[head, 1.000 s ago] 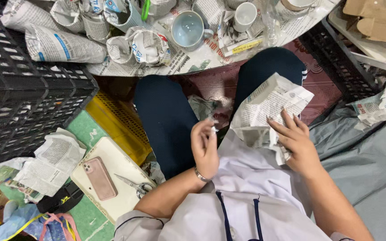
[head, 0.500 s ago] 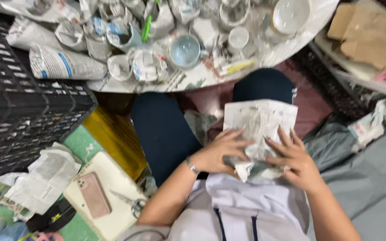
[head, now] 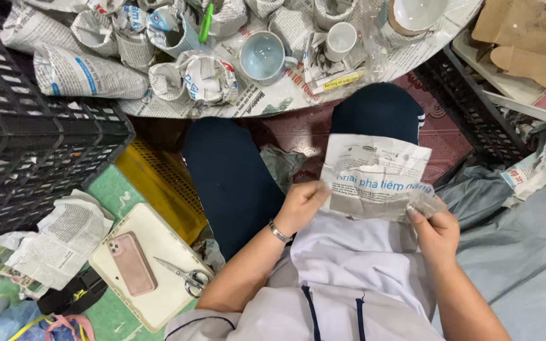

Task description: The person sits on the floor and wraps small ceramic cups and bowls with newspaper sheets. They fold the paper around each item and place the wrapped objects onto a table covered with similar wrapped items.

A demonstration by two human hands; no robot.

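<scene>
Head view shows left hand [head: 298, 205] and right hand [head: 436, 232] pinching a flat newspaper sheet [head: 374, 177], unwrapped cups [head: 263, 55] waiting beyond wrapped bundles [head: 86, 72].

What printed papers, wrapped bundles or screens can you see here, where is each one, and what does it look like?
Newspaper sheet: held over the lap by left hand and right hand; creased rectangle, grey-white, blue headline.
Wrapped bundle: table's left edge; long newsprint roll.
Wrapped cups: beside the blue cup; crumpled newsprint.
Folded newspaper: floor, left; grey-white.
Phone: on a cream board; pink back up, screen hidden.
</scene>
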